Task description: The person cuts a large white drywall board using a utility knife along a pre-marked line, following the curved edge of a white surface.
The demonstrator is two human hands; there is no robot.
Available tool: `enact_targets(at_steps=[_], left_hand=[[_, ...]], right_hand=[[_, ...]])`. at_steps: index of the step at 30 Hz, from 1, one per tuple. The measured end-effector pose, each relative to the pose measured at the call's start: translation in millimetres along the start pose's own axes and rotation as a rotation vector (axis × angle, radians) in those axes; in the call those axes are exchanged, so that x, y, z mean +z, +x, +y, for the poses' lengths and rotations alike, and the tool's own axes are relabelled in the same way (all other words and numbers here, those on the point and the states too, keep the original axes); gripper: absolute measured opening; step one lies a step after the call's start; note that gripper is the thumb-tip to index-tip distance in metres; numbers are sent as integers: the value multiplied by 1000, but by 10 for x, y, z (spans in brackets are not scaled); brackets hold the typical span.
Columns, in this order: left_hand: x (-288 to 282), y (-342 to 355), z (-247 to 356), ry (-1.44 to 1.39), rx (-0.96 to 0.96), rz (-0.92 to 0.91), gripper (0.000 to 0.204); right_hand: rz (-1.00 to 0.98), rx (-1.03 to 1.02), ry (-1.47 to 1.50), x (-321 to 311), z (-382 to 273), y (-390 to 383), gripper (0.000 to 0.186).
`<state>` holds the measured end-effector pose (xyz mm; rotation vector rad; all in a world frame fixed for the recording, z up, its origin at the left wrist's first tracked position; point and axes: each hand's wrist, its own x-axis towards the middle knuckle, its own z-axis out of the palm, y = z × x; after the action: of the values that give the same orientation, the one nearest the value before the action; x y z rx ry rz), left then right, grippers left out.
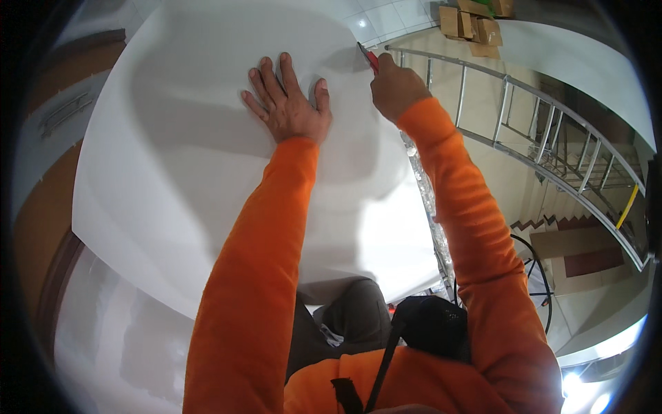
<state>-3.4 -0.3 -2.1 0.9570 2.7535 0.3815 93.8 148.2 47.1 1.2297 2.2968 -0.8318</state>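
Note:
A large smooth white board or sheet spreads out before me. My left hand lies flat on it, fingers spread, holding nothing. At the board's far right edge, my right hand grips a red utility knife. The knife's dark tip points up and to the left, close to the edge; whether the blade touches the board I cannot tell. Orange sleeves cover both my forearms.
On the right a metal ladder stretches along the pale floor. Cardboard boxes stand beyond its far end. A silvery, crumpled strip runs below the board's right edge. A black fan-like round frame shows by my right sleeve.

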Motion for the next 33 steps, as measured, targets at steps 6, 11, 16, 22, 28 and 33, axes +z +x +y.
enact_targets(at_steps=[6, 11, 16, 22, 28, 33], left_hand=[[36, -13, -21, 15, 6, 23, 73], [32, -14, 9, 20, 1, 19, 72], [38, -20, -28, 28, -4, 14, 73], [37, -9, 28, 12, 20, 17, 74], [56, -13, -24, 31, 19, 46, 73], [39, -33, -7, 35, 9, 38, 73]], right_hand=[[-72, 98, -18, 113, 86, -285, 20], [-40, 73, 5, 160, 248, -448, 18], [14, 51, 56, 20, 133, -428, 20], [108, -307, -123, 76, 212, 50, 21], [-26, 45, -2, 126, 176, -404, 20], [-107, 90, 15, 36, 160, -468, 19]])
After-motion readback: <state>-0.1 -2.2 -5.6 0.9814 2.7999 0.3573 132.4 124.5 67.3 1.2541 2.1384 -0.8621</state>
